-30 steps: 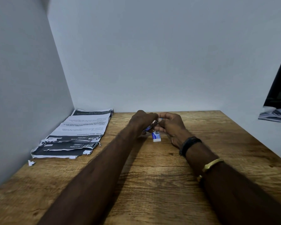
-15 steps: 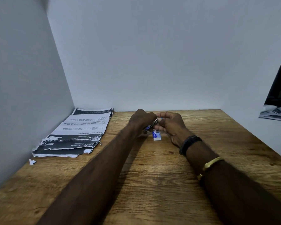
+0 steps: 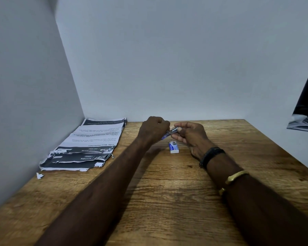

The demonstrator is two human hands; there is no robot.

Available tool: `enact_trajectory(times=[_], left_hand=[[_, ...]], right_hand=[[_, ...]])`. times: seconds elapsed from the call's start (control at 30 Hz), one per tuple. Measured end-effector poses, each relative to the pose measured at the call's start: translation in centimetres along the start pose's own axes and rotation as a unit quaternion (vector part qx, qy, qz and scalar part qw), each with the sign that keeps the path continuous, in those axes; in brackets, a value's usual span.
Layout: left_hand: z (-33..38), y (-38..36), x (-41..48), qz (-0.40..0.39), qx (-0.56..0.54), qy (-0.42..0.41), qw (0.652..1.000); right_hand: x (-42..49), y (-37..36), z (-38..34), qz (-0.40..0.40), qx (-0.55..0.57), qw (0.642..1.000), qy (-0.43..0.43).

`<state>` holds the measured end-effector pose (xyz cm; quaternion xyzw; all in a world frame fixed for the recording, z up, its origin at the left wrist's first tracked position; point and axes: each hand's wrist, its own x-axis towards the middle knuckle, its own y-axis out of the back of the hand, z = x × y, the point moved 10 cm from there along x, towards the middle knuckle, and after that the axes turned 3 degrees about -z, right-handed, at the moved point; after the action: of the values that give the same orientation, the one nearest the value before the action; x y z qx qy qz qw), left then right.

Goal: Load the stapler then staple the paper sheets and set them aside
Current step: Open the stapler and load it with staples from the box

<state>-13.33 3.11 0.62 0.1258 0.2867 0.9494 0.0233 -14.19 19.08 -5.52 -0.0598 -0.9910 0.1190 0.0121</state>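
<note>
A small metal and blue stapler [image 3: 170, 132] is held above the wooden table [image 3: 167, 192], between both hands. My left hand [image 3: 154, 129] is closed around its near end. My right hand [image 3: 190, 136] pinches its far, silvery end with thumb and fingertips. Most of the stapler is hidden by my fingers. Just below the hands a small white and blue staple box [image 3: 173, 148] lies on the table. A stack of printed paper sheets [image 3: 89, 144] with torn lower edges lies at the left, against the wall.
A torn scrap of paper [image 3: 39, 175] lies near the stack's front corner. White walls close the table at the left and back. At the far right, more papers [image 3: 303, 123] sit under a dark object, off the table.
Both hands have lifted a little with the stapler and drawn slightly apart, so more of its metal end shows. The staple box and the paper stack have stayed put.
</note>
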Motion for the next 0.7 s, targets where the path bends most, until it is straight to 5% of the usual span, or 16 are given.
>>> enact_trajectory(times=[0.47, 0.6, 0.7], left_hand=[[0.2, 0.7, -2.4, 0.045, 0.109, -0.173, 0.978], [0.3, 0.9, -2.5, 0.051, 0.123, -0.187, 0.973], [0.1, 0.7, -2.4, 0.044, 0.149, -0.184, 0.971]], right_hand=[[-0.2, 0.3, -0.1, 0.005, 0.032, 0.999, -0.004], [-0.3, 1.0, -1.6, 0.041, -0.091, 0.992, 0.077], [-0.9, 1.1, -3.4, 0.072, -0.239, 0.954, 0.168]])
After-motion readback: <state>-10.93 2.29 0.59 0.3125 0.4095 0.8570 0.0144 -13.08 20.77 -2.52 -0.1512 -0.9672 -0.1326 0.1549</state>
